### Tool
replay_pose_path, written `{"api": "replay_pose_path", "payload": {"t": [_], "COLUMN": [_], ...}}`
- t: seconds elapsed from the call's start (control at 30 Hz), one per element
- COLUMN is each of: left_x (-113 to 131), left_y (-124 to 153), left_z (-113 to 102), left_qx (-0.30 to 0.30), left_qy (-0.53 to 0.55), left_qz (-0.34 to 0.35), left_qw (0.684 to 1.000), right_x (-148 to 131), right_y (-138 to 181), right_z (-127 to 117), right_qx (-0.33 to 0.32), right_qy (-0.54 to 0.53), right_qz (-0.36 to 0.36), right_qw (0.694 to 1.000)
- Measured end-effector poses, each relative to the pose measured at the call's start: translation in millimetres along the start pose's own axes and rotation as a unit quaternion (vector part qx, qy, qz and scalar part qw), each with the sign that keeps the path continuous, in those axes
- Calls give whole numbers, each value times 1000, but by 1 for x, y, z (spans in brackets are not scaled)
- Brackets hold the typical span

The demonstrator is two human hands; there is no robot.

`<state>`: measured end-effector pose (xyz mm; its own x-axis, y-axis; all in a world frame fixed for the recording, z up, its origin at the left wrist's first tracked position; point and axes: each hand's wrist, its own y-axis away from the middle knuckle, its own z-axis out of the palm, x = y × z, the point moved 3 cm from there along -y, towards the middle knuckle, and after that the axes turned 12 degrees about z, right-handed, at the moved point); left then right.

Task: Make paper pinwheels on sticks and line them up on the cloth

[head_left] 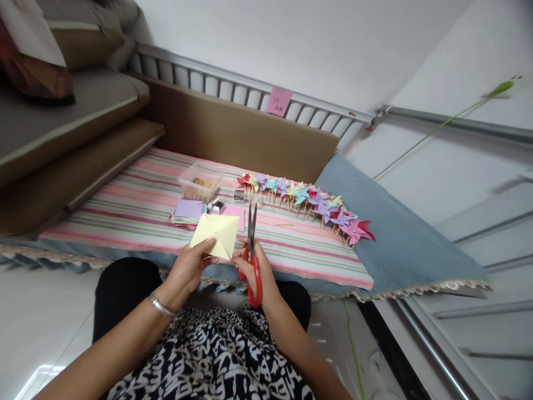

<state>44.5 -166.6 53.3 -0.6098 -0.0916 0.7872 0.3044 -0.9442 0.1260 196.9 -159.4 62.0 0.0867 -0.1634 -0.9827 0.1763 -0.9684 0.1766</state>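
My left hand (194, 264) grips a square of pale yellow paper (221, 230) by its near left side, thumb on top. Crease or cut lines run across the paper toward its middle. In my right hand (264, 272) is a pair of scissors (255, 272) with red handles, blades pointing away from me. The fingertips of that hand touch or nearly touch the paper's near right corner. Just beyond the paper lie a stack of coloured paper squares (188, 211) with purple on top and a pink paper sheet (235, 214).
A clear plastic box (200, 180) holds small wooden sticks. A row of paper pinwheels (300, 194) on sticks curves along the right of the striped cloth (137, 194). Small containers (239, 195) stand between. Behind is a brown board (237, 125); cushions (62, 122) are stacked left.
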Motion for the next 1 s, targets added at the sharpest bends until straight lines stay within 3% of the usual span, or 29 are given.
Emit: {"api": "replay_pose_path", "payload": {"t": [0.2,0.6,1.0], "left_x": [15,19,19], "left_y": [-7,-10,-1], "left_z": [-12,-9,2], "left_qx": [19,-16,-26], "left_qy": [-27,-17,-14], "left_qz": [39,52,50], "left_qw": [999,998,998], "right_x": [12,24,15], "right_y": [40,49,48], "right_z": [-9,-9,-7], "right_qx": [-110,-118,-100], "right_qy": [103,144,141], "right_qz": [76,163,96], "right_qw": [986,969,980]}}
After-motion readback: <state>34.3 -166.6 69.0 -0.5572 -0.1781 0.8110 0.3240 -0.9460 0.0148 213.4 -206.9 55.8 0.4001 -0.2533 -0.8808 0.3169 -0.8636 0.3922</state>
